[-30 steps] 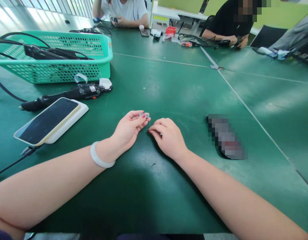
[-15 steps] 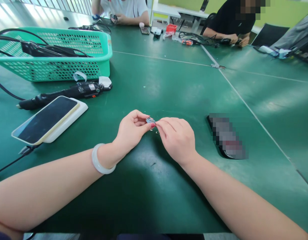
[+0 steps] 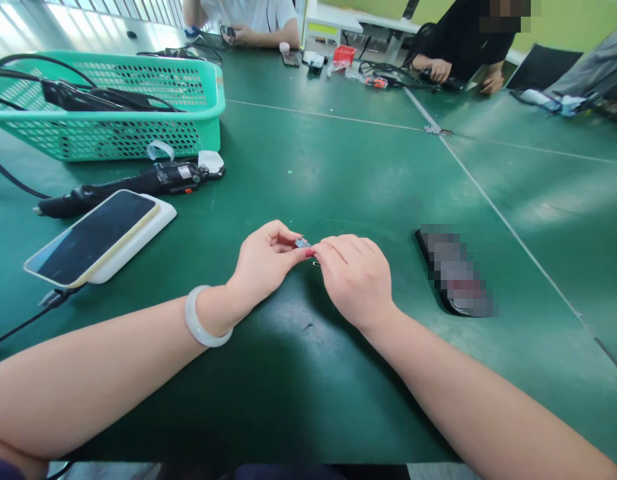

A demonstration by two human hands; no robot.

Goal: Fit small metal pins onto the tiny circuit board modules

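Between the thumb and fingers of my left hand [image 3: 265, 257] is a small silvery-blue piece [image 3: 302, 243], too small to name. My right hand [image 3: 355, 277] is closed in a pinch at the right end of that piece, its fingertips against my left thumb. What the right fingers grip is hidden behind them. Just below the right fingertips lies a tiny pale metal loop [image 3: 316, 264], partly covered by the hand. A pale bangle [image 3: 201, 319] circles my left wrist.
On the left, a phone [image 3: 95, 233] rests on a white block beside a black electric screwdriver [image 3: 138, 185] and a green basket [image 3: 138, 137] of black cabled tools. A dark, blurred-out object [image 3: 453, 273] lies right on the green table [image 3: 288, 387]. Two people work across it.
My right fingertips have shifted slightly, and the piece is turned a little in my grip. At the far right, the co-worker's hands have moved apart.
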